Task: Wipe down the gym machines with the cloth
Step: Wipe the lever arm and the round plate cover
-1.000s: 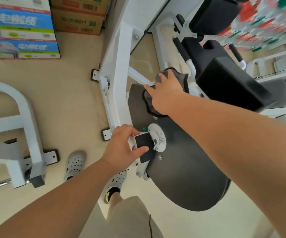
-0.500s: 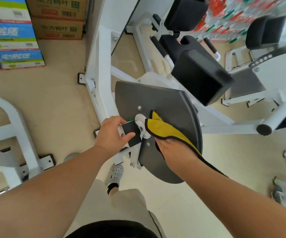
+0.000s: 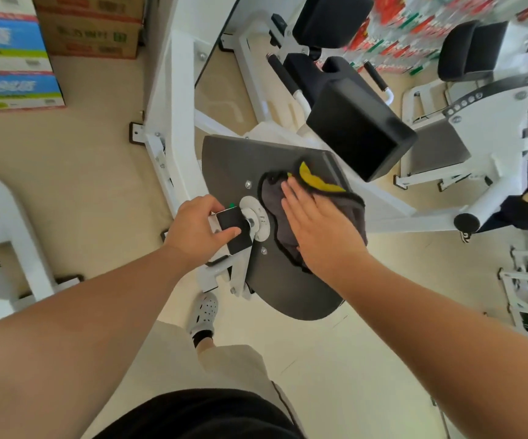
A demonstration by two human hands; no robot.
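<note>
Flat and open, the right hand [image 3: 321,231] presses the grey-and-yellow microfibre cloth [image 3: 316,198] onto the dark grey rounded metal plate [image 3: 275,289], likely steadied by the left hand [image 3: 197,231] gripping the black-capped white bar end [image 3: 232,229] beside it

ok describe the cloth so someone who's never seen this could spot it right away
Find the white machine frame at upper centre, then the dark grey rounded plate on it. The cloth is pressed on that plate under the right hand. It is the only soft thing there, grey with a yellow fold at its top.
</note>
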